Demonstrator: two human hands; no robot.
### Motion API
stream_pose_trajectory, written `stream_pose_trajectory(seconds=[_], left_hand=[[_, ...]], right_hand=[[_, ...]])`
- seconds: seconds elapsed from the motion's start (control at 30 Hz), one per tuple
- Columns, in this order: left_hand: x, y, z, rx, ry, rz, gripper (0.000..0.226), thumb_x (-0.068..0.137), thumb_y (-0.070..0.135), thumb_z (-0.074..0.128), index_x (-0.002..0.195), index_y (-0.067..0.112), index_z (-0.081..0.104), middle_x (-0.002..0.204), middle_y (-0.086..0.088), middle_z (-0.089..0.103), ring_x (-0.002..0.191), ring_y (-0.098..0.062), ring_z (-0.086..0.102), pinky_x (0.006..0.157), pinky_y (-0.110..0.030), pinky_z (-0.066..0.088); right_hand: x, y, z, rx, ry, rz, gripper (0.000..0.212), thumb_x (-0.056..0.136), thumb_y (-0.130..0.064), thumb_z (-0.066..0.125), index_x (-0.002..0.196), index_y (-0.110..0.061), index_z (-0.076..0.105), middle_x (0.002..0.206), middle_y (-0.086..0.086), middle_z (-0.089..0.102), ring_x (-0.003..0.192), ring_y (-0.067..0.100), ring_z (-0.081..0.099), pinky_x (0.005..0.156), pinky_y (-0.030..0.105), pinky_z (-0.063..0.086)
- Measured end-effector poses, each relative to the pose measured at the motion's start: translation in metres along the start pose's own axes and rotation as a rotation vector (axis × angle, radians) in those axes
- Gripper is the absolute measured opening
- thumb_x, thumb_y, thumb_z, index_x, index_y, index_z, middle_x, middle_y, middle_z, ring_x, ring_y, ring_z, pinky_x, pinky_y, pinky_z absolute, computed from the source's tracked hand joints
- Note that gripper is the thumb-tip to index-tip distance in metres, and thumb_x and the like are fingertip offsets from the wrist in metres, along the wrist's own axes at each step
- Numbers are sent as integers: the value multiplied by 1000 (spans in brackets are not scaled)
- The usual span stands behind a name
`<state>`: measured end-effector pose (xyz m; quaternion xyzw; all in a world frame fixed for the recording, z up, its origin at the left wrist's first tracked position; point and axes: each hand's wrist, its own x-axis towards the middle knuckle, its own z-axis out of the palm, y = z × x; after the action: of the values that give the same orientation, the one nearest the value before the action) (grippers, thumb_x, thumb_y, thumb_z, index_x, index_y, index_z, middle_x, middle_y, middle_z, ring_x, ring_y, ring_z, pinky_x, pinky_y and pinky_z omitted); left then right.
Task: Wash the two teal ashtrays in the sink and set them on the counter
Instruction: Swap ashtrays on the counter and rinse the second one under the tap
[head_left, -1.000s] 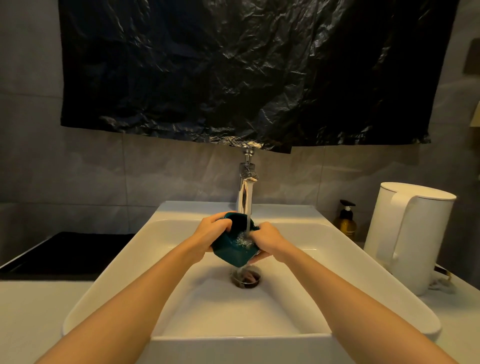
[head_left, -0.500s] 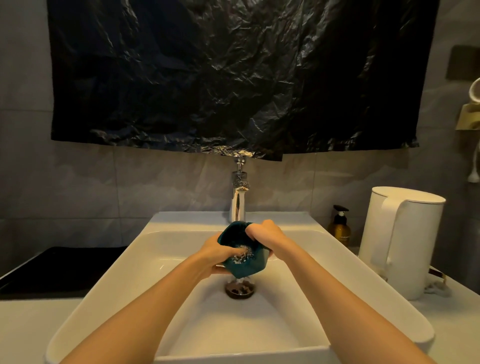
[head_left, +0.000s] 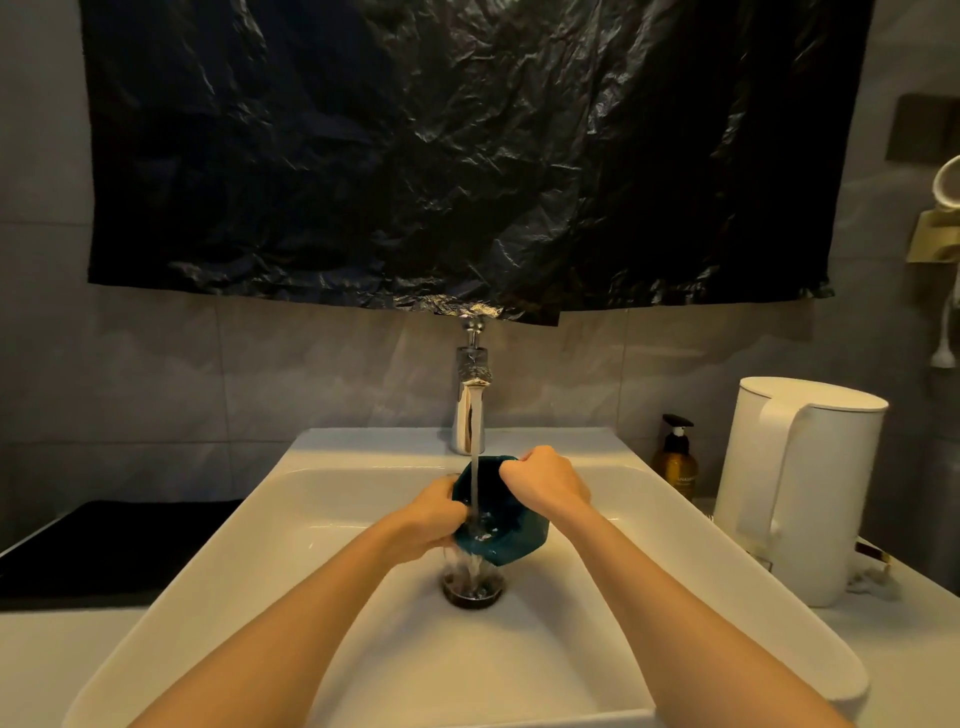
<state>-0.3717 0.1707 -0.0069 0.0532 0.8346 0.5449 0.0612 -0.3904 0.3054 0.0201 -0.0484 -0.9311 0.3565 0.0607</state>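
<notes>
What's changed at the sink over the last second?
The right hand has climbed from the side of the teal ashtray to its top rim; the left hand has slid lower along its left side. Both hands still grip it; the tap still runs.

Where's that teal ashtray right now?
In the head view, the teal ashtray is centre frame, held between the left hand and right hand under the running tap, just above the drain of the white sink.
</notes>
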Motion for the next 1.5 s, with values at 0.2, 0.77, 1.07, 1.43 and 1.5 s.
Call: stream_pose_trajectory(seconds=[0.2,0.77,1.07,1.43,1.5], left_hand=[[7,-10,-4,309,279,212,34,90,2,53,122,14,59,115,-8,65,104,-21,59,89,-32,48],[12,0,2,79,231,89,31,98,6,37,125,12,52,116,-11,60,103,-23,57,83,-35,50],[2,5,5,-465,-25,-239,39,89,-1,57,121,18,45,111,-15,61,90,-33,67,67,-45,59],[7,-4,-12,283,612,66,20,96,18,48,103,8,64,95,-10,66,80,-23,57,69,-31,47],[7,-2,-11,303,602,56,25,98,22,46,102,5,63,90,-10,63,77,-21,56,66,-29,43]], right_hand=[[-5,-1,0,56,-201,-40,25,83,-27,49,97,-10,60,94,11,64,84,29,62,68,35,58],[-5,0,0,176,-106,56,25,86,-31,45,96,-11,57,97,14,65,87,32,64,74,38,59],[-7,1,4,154,81,-18,28,91,-18,39,116,-12,49,114,10,59,101,29,55,77,34,42],[-25,-13,16,120,95,-262,19,89,-19,46,105,-19,36,96,2,56,84,25,56,71,37,47],[-26,-14,18,123,177,-245,18,87,-18,46,103,-19,37,95,2,57,83,24,56,72,37,48]])
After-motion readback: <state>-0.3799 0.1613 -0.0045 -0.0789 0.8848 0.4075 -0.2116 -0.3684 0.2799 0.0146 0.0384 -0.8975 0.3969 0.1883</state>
